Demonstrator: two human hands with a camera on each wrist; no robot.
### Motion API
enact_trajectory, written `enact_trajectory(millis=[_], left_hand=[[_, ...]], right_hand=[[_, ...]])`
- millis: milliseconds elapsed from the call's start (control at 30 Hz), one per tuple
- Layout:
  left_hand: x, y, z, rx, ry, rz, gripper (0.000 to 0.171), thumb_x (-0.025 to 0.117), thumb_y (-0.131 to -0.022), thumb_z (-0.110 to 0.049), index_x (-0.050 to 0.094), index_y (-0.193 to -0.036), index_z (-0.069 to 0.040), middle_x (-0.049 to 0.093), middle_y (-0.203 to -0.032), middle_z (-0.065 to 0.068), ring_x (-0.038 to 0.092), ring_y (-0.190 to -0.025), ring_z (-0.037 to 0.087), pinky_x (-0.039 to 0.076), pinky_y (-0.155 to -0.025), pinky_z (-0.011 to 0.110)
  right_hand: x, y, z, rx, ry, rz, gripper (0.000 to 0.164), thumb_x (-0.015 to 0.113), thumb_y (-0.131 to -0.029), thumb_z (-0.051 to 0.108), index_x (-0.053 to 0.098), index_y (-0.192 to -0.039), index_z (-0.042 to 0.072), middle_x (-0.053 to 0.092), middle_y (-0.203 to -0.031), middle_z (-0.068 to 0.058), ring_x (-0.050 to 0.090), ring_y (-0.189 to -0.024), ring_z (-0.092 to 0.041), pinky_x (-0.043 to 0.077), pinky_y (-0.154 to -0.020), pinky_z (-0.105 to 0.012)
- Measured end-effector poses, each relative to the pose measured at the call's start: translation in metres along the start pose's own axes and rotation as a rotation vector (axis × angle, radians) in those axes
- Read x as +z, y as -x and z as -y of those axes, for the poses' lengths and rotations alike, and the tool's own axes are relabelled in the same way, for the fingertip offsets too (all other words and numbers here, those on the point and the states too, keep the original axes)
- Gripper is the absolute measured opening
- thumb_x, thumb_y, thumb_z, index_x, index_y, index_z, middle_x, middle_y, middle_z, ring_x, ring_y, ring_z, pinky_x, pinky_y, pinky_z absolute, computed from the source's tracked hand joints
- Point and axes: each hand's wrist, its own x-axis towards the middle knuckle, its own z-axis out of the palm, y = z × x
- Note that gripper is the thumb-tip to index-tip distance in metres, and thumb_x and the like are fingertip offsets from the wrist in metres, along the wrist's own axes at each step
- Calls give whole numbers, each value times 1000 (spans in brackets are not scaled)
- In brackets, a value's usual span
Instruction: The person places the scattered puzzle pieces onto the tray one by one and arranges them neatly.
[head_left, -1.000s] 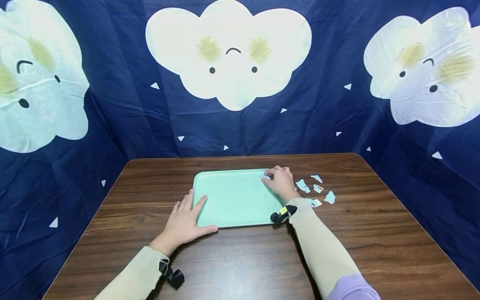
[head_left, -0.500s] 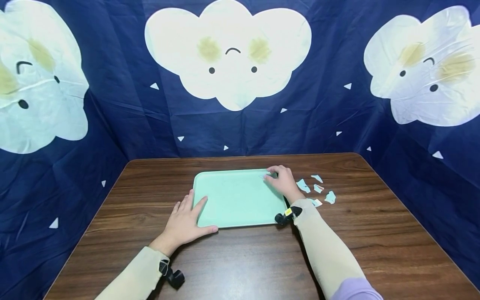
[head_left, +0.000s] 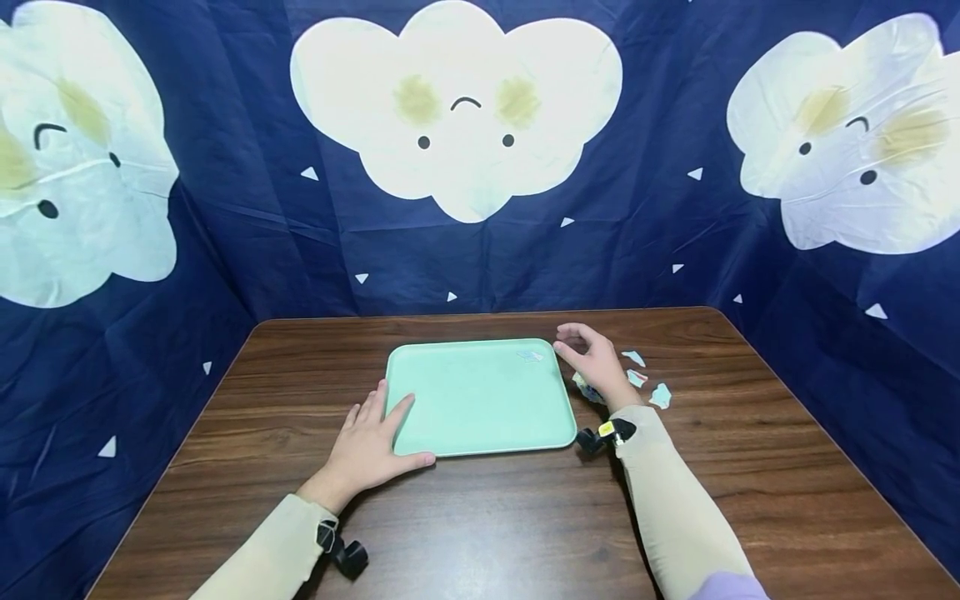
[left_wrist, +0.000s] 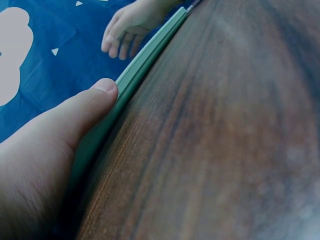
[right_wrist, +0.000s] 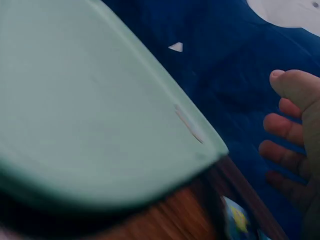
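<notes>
Two hands (head_left: 366, 446) (head_left: 598, 364), one tray (head_left: 480, 400), five-plus scraps (head_left: 529, 356) (head_left: 587, 389) (head_left: 633, 358) (head_left: 637, 378) (head_left: 661, 396)

Left hand (left_wrist: 45, 157) seemingly touching green tray (left_wrist: 151, 54), right hand (left_wrist: 134, 24) beyond, blurred wooden table (left_wrist: 210, 140), blue cloth (left_wrist: 67, 72) behind

A pale scrap (head_left: 530, 356) lies on the mint tray (head_left: 480, 408) — far right corner.

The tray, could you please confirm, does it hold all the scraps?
No, several scraps lie on the table beside the tray.
</notes>
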Motion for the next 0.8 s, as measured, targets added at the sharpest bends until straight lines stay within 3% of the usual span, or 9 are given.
enact_trajectory(millis=[167, 433, 633, 800], left_hand=[[0, 0, -1, -3, -1, 7, 114, 54, -72, -92, 39, -157, -18, 12, -165, 28, 24, -149, 46, 21, -116, 65], [-2, 1, 0, -10, -9, 18, 114, 52, -71, -93, 39, -158, -19, 13, -165, 27, 24, -149, 46, 21, -116, 64], [-1, 1, 1, -4, -6, 1, 113, 53, -72, -92, 40, -157, -19, 14, -165, 27, 25, -149, 45, 21, -116, 64], [-1, 1, 0, -6, -13, 9, 114, 51, -71, -94, 40, -157, -20, 12, -166, 26, 23, -150, 44, 21, -117, 64]], right_hand=[[-18, 3, -12, -13, -7, -38, 43, 70, -98, 26, 61, -133, 3, 68, -125, -16, 63, -116, -31, 49, -100, -45], [-48, 10, -22, 4, -31, -113, 43, 69, -97, 13, 58, -133, -9, 64, -128, -27, 62, -117, -35, 46, -91, -16], [-69, 24, -11, 11, -67, -163, 41, 69, -97, 9, 58, -130, -13, 63, -125, -32, 62, -106, -13, 47, -89, -16], [-78, 23, -36, 43, -48, -191, 45, 68, -98, 19, 59, -132, -9, 64, -127, -28, 60, -103, 0, 47, -87, -14]])
